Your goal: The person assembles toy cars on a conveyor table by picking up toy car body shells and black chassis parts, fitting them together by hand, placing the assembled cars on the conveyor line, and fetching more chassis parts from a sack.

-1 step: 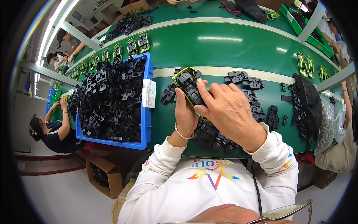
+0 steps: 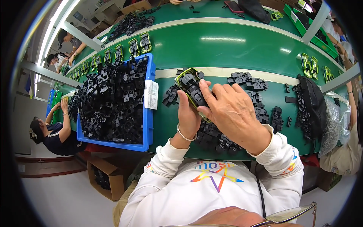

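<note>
Above the green table I have a black plastic part in a yellow-green frame (image 2: 191,86), tilted with its top to the left. My left hand (image 2: 187,117) grips it from below and the left side, the thumb along its edge. Across its right side lies my right hand (image 2: 230,108), index finger and thumb pressed on the black part; the finger undersides are hidden. Black plastic parts (image 2: 172,95) lie just left of the piece. More black parts (image 2: 223,143) lie under my wrists, and others (image 2: 257,84) sit beyond my right hand.
On the left stands a blue bin (image 2: 150,132) heaped with black parts. A row of yellow-green framed pieces (image 2: 145,42) lies behind it. To the right are a black bag (image 2: 313,108) and a clear plastic bag (image 2: 332,121). Another person (image 2: 56,132) works at far left.
</note>
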Tool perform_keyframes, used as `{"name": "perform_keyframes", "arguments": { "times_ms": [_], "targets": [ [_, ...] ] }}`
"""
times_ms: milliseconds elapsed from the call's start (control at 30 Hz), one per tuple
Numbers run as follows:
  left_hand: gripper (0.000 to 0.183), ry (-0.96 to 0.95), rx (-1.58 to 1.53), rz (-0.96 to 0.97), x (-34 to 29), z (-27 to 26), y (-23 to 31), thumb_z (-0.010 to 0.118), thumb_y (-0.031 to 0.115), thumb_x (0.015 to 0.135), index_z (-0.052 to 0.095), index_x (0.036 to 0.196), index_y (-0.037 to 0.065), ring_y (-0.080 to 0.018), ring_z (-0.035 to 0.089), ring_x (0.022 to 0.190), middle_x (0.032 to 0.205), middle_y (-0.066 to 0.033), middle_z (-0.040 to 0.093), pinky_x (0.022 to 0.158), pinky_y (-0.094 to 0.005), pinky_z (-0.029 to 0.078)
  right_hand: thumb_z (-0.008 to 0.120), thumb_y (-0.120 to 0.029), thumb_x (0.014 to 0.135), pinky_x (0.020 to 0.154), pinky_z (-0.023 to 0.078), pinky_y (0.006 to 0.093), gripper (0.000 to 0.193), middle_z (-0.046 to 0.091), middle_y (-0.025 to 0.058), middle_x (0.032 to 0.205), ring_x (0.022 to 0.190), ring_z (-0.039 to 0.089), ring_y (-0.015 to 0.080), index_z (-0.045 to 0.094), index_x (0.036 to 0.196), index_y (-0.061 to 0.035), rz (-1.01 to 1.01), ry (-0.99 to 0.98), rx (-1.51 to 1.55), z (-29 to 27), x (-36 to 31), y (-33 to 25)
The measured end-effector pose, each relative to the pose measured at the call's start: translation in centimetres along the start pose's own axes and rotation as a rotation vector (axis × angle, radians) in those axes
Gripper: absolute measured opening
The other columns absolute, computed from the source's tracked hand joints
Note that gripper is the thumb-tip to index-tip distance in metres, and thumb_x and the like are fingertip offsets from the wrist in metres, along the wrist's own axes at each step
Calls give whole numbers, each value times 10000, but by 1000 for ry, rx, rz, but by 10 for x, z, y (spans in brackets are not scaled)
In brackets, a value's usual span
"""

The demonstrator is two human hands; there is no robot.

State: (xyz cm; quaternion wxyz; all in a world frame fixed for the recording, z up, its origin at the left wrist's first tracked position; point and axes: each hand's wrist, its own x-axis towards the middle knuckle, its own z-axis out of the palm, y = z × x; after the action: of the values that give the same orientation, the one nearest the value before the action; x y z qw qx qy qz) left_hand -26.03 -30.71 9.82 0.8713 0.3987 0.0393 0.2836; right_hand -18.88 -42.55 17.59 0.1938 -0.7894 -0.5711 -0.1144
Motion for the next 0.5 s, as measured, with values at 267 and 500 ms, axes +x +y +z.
{"name": "perform_keyframes", "arguments": {
  "times_ms": [267,500],
  "targets": [
    [378,48,100,-3,5,-3,-10,456,240,924,548,1211,11,-166,623,1005,1115,-93,638,918,-309,481,686,-324,821,799,402,315,575,597,92,1041,901,544,212,558,1259,26,-50,-9,-270,7,0,-6],
    [364,132,59,-8,10,4,1,487,245,913,547,1195,23,-194,623,1026,1123,-93,635,895,-330,506,720,-243,823,803,468,350,402,572,79,1104,938,593,221,599,1165,-69,-47,76,91,3,12,11]
  ]
}}
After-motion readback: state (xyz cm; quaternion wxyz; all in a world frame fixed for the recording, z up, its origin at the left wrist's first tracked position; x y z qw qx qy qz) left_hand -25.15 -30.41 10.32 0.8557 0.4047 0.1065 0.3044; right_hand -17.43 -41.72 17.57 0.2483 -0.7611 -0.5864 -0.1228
